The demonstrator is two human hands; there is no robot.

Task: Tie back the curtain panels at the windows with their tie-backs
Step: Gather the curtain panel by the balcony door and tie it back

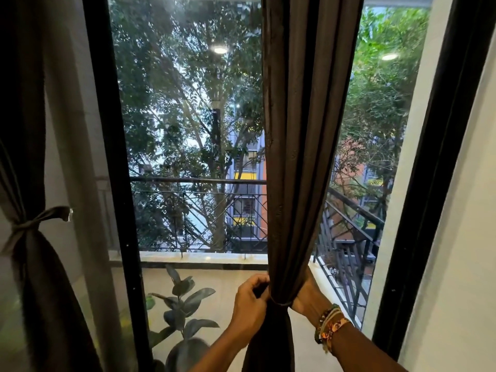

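1. Two curtain panels are hanging at this window. The left panel (40, 264) is already cinched by its tie-back (32, 224), which is running off to a small hook (70, 211) beside the dark window frame (115, 183).

2. The middle panel (295, 157) is the one being worked on now. It is hanging gathered into a column, with a thin tie-back (281, 304) wrapped around its waist near the bottom of the view.

3. The person's left hand (251, 302) is curling closed against the left edge of the gathered cloth, fingers pinching what looks like the end of the band. I cannot make out the knot or loop itself.

4. The right hand (308, 296), with a stack of bracelets (331, 326) on the wrist, is reaching round the far side of the bundle and gripping it. Its fingers are hidden behind the fabric.

5. To my eye the step in hand is securing the band, so this panel is nearly done.

6. Next, the band probably needs pulling snug and fastening, while the right hand keeps the folds together so they do not slip out. I cannot see a hook for this side.

7. Beyond the glass, a potted plant (182, 304) and a balcony railing (201, 181) are showing.
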